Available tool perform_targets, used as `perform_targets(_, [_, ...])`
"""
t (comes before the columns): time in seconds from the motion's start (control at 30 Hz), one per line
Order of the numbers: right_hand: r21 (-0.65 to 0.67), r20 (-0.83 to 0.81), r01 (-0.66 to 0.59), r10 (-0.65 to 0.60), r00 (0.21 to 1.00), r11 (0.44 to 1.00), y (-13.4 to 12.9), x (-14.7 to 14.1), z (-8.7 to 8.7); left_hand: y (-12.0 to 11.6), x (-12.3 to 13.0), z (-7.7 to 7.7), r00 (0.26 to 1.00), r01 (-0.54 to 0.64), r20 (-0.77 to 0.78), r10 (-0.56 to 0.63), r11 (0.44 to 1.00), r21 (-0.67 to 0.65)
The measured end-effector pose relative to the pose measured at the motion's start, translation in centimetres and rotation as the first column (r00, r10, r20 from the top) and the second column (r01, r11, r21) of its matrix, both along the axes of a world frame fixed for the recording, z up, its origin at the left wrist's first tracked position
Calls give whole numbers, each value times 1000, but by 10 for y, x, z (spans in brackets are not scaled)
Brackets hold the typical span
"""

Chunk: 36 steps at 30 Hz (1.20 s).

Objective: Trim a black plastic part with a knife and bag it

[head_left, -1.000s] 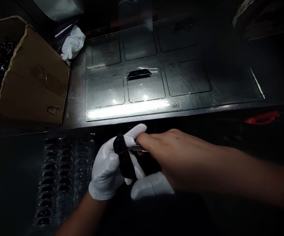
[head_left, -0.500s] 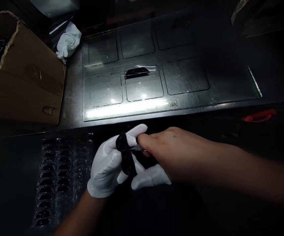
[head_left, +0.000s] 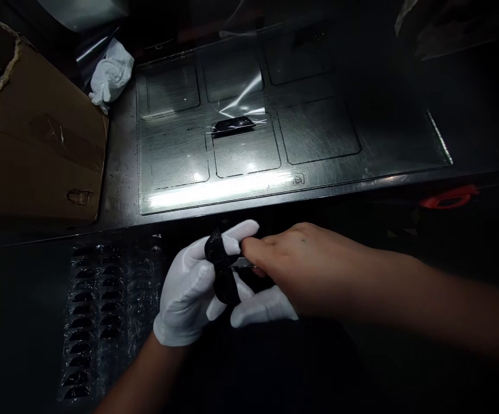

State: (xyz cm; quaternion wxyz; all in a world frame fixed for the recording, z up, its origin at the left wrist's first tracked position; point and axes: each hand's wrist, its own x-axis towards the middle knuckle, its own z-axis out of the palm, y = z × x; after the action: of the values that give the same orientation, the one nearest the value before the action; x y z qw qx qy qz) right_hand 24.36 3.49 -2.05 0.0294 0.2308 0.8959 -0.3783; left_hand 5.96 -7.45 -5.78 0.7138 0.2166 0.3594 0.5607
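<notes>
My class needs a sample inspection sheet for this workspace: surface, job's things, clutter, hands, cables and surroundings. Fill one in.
Surface: metal table, scuffed, with a clear sheet over dark outlines.
Job's things: held black piece; thin metal tool beside it, contact unclear; second black piece on the sheet; rows of black pieces in clear wrapping, lower left.
Clutter: crumpled white cloth-like item beside the box; red object beyond the table's near edge, blurred.
Hands: left hand, white-gloved, grips the held piece; right hand, mostly bare, holds the tool.
Cables: nothing seen.
Surroundings: cardboard box at left, dark contents; dim edges hide detail.
</notes>
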Motion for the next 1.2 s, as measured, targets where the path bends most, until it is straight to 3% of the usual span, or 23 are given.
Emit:
perform_targets(0.23, [-8, 22, -67, 67, 997, 998, -4, 9, -3, 2, 4, 0, 1000, 17, 18, -17, 999, -40])
perform_targets(0.37, [-109, -164, 5, -23, 986, 994, 7, 31, 4, 3, 6, -5, 1000, 10, -9, -10, 1000, 5])
perform_targets(0.43, [-7, -272, 94, -93, 958, 996, 17, 44, 8, 3, 6, -7, 998, 18, -65, -17, 1000, 15])
perform_targets(0.5, [177, -304, 162, -103, 947, 971, 25, 53, 10, 3, 8, -7, 994, 47, -102, -45, 999, 21])
perform_targets(0.6, [369, -244, 113, -21, 969, 922, 29, 53, 12, 3, 10, -4, 993, 79, -90, -78, 997, -2])
perform_targets(0.73, [419, -205, 31, 61, 977, 907, 26, 42, 16, 4, 12, 2, 985, 128, -108, -137, 988, -85])
perform_targets(1.0, [503, -123, 15, 55, 991, 864, 25, 32, 18, 3, 11, 11, 948, 123, -275, -160, 982, -146])
perform_targets(1.2, [520, 16, -52, 51, 999, 853, 26, 28, 18, 5, 7, 14, 929, 143, -299, -218, 957, -252])
